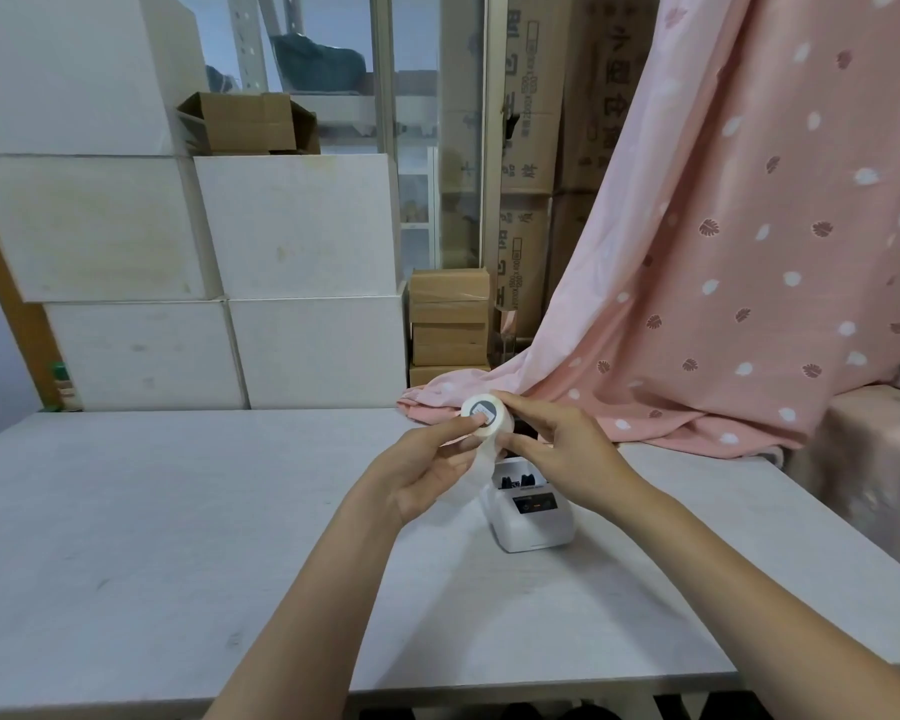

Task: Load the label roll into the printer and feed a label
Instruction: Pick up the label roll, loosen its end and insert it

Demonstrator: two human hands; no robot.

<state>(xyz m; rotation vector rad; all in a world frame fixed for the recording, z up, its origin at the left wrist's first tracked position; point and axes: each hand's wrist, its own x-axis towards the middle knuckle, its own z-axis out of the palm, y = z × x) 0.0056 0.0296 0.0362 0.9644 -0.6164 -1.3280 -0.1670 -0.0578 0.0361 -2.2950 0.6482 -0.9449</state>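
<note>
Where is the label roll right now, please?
In the head view, the label roll is right of centre, held in both hands above the white printer on the table.

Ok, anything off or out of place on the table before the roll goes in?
One thing: the pink curtain spills onto the table right behind the printer. The roll is held in the left hand and right hand above the printer, a loose strip hanging. No damage shows.

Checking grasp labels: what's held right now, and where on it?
The label roll, held above the printer. Left hand has its thumb on the roll's flat end face; right hand fingers grip its far side.
</note>
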